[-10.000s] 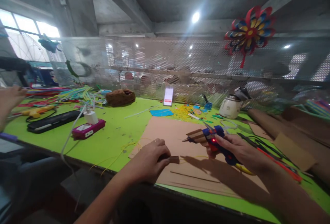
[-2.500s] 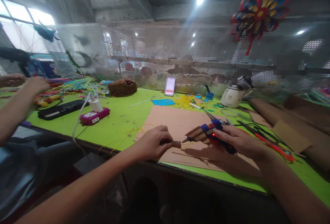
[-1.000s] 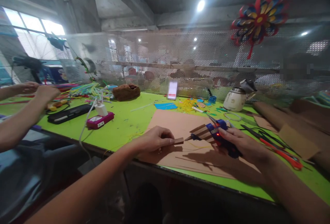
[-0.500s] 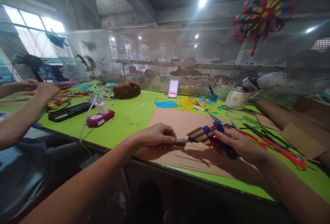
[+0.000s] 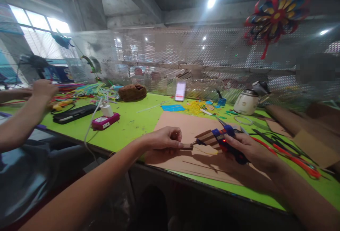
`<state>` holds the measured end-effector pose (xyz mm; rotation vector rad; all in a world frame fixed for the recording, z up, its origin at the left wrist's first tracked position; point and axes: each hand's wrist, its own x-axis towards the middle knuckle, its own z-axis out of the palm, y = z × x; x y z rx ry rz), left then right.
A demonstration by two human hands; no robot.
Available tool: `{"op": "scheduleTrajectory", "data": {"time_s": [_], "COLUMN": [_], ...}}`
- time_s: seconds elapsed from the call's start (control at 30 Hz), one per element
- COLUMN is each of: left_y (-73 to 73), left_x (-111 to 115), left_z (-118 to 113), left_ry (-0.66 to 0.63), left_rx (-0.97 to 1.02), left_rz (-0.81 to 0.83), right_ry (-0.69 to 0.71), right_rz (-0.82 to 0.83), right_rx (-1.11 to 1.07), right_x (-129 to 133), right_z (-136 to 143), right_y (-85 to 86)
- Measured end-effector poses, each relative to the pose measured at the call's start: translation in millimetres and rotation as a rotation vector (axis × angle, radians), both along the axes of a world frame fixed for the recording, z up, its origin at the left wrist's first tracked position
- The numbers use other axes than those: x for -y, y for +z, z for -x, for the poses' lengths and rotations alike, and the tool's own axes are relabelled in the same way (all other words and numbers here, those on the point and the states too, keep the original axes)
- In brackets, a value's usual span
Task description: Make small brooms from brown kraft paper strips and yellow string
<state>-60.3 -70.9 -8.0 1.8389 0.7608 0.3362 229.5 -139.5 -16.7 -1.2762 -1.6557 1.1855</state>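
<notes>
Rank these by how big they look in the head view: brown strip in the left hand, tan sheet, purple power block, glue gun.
1. Tan sheet
2. Glue gun, in the right hand
3. Purple power block
4. Brown strip, partly hidden by the left hand

Bare hands [image 5: 166, 139], bare forearms [image 5: 95, 179]; wrists [image 5: 142, 145], apparently unadorned

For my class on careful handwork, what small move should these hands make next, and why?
I would probably ease the glue gun slowly along the brown strip: the tip seems to be at or just above the strip's free end, the right hand grips the gun, and the left hand pinches the strip. Whether any glue is out is too small to tell.
</notes>
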Motion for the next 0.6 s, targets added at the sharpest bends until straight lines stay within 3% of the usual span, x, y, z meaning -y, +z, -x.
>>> {"op": "scheduleTrajectory", "data": {"time_s": [0.3, 0.47, 0.6], "left_y": [-5.5, -3.6, -3.1], "left_x": [3.6, 5.2, 6.9], "left_z": [-0.3, -0.8, -1.3], "left_ry": [0.006, 0.008, 0.025], "left_rx": [0.024, 0.012, 0.015], "left_rz": [-0.049, -0.072, -0.070], "right_ry": [0.013, 0.104, 0.067], "right_rz": [-0.025, -0.029, -0.040], "right_rx": [0.057, 0.092, 0.091], "right_x": [0.4, -3.4, -3.0], "right_z": [3.6, -3.9, -1.5], "right_y": [2.6, -2.5, -1.2]}}
